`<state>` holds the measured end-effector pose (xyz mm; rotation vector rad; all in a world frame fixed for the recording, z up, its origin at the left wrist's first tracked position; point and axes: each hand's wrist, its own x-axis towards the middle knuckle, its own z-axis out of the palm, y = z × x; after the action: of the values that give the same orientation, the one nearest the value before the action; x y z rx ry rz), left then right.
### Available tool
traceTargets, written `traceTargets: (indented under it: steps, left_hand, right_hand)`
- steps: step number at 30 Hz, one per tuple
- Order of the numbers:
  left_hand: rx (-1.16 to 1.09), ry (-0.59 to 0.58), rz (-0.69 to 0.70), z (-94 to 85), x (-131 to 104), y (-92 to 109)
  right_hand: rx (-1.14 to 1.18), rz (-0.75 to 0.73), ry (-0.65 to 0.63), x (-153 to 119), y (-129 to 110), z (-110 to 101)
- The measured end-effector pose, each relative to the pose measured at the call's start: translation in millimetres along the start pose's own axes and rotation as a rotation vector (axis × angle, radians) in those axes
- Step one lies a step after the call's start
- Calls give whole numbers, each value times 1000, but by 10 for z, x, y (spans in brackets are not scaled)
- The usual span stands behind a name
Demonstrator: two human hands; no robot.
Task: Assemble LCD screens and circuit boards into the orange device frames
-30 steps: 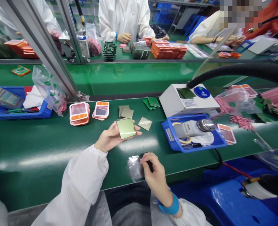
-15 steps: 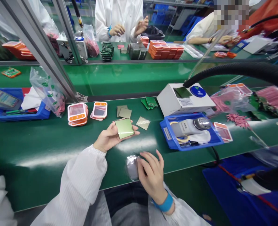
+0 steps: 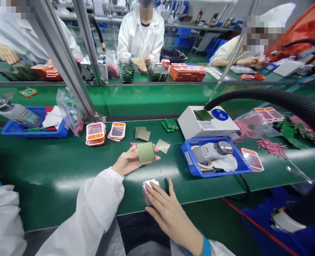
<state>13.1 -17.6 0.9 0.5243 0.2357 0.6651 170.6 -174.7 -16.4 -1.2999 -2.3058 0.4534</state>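
Note:
My left hand [image 3: 126,159] holds a square greenish display panel [image 3: 146,153] by its edges, tilted toward me above the bench. Nearer the front edge, my right hand [image 3: 164,209] lies with its fingers stretched out over crumpled clear plastic film [image 3: 150,184], partly covering it. Just beyond the left hand are several square grey panels [image 3: 142,134], with a single one [image 3: 163,145] to their right. Several orange-and-white frames [image 3: 95,133] stand stacked farther left, beside a smaller stack of frames [image 3: 117,131].
A blue tray [image 3: 185,156] with a bottle [image 3: 209,152] is right of my hands; a white box [image 3: 185,122] with a black hose [image 3: 256,93] stands behind it. Green circuit boards [image 3: 170,124] lie near the box. Another blue tray [image 3: 10,133] is at left. Co-workers sit across the line.
My right hand has gone from bent fingers at the film's edge to stretched fingers over it. The left hand keeps hold of the panel. The camera has tilted up slightly.

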Motion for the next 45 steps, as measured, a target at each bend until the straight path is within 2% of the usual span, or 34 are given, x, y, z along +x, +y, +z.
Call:
traceTargets:
  steps: [2, 5, 6, 7, 8, 10, 12, 15, 18, 21, 25, 27, 29, 32, 34, 36, 40, 42, 45]
  left_hand:
    - [4, 10, -4, 18, -20, -31]
    - [9, 17, -24, 69, -62, -88]
    - [14, 15, -30, 92, -77, -107]
    - [22, 11, -38, 117, -91, -127]
    - [33, 6, -47, 143, -104, -145]
    - [59, -7, -73, 189, -126, -179]
    - [82, -19, -98, 211, -142, -214]
    - [110, -42, -140, 173, -156, -284]
    - [126, -51, -173, 82, -146, -373]
    - [140, -26, -181, 34, -100, -447]
    - [259, 38, -210, 107, -29, -476]
    - [377, 93, -210, 168, -19, -439]
    - [540, 190, -161, 223, -30, -351]
    - [881, 415, 29, 287, -49, -92]
    - [1150, 556, 162, 320, -32, 157]
    - [1412, 637, 210, 333, 24, 436]
    - [1842, 731, 66, 288, 196, 908]
    - [2016, 759, -48, 267, 269, 1049]
    - [2231, 707, -204, 315, 357, 1180]
  right_hand:
    - [187, 57, 146, 78, 101, -82]
    - [511, 222, 512, 278, 301, -218]
    - [632, 258, 565, 365, 358, -274]
    - [759, 262, 545, 458, 402, -334]
    - [881, 235, 458, 551, 430, -394]
    - [1048, 132, 207, 719, 445, -497]
    - [1110, 53, 19, 837, 432, -558]
    - [1166, 0, -103, 907, 429, -556]
    - [1295, 10, -217, 904, 444, -498]
    - [1406, 66, -212, 895, 432, -453]
    - [1445, 89, -11, 867, 440, -394]
    - [1501, 151, 68, 832, 502, -341]
    - [1598, 245, 183, 796, 600, -280]
    - [1780, 347, 329, 769, 746, -211]
    - [1900, 404, 337, 770, 798, -196]
    - [1999, 430, 320, 781, 801, -203]
    - [2109, 359, 243, 835, 708, -230]
    - [2121, 328, 255, 869, 658, -232]
    - [2128, 325, 334, 925, 642, -237]
